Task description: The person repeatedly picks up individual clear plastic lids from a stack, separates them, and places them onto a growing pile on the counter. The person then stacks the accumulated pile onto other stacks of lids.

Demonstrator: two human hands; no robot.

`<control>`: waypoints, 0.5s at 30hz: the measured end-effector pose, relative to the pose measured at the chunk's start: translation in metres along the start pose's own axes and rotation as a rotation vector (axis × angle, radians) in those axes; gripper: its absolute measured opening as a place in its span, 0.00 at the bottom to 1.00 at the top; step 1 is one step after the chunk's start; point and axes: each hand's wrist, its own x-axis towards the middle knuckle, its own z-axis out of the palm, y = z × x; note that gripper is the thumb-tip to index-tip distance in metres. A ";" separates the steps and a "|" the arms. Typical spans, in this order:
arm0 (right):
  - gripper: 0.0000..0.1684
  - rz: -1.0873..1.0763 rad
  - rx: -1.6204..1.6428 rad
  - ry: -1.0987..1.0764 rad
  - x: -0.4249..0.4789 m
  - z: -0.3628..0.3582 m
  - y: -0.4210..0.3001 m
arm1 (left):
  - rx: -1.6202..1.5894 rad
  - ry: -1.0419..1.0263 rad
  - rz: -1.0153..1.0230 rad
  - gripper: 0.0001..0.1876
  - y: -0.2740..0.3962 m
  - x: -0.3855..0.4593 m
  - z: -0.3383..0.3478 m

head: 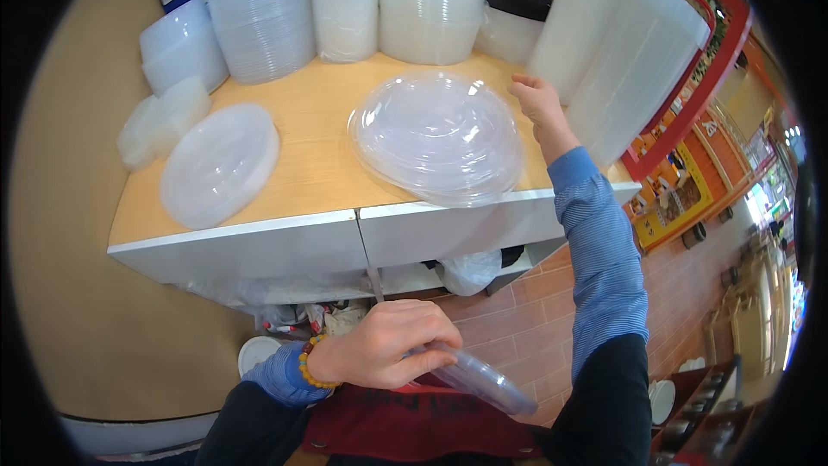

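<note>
My left hand (394, 343), with a yellow bead bracelet at the wrist, grips a few clear plastic lids (488, 380) by the edge, tilted in front of my dark red apron (414, 424). Out over the right side of the wooden counter, my right hand (538, 103) has its fingers curled in, and nothing shows in them. It is between a loose pile of clear round plastic lids (440, 136) and tall leaning stacks of translucent plastic lids or containers (582, 32). Farther left on the counter lies a neater stack of round lids (220, 165).
Along the back of the counter (310, 155) stand nested clear bowls (265, 26), white tubs with black stacks on top (346, 13) and a wide container stack (433, 16). A red frame (698, 84) borders the right side. Bags (469, 272) sit on the shelf below.
</note>
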 end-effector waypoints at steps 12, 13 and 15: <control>0.19 -0.059 0.822 -0.447 -0.208 -0.060 0.018 | -0.480 0.468 -0.575 0.05 -0.053 0.009 0.032; 0.20 -0.029 0.896 -0.438 -0.224 -0.059 0.028 | -0.603 0.488 -0.635 0.04 -0.069 0.011 0.037; 0.23 0.044 1.191 -0.351 -0.243 -0.057 0.051 | -0.698 0.410 -0.731 0.05 -0.097 0.010 0.052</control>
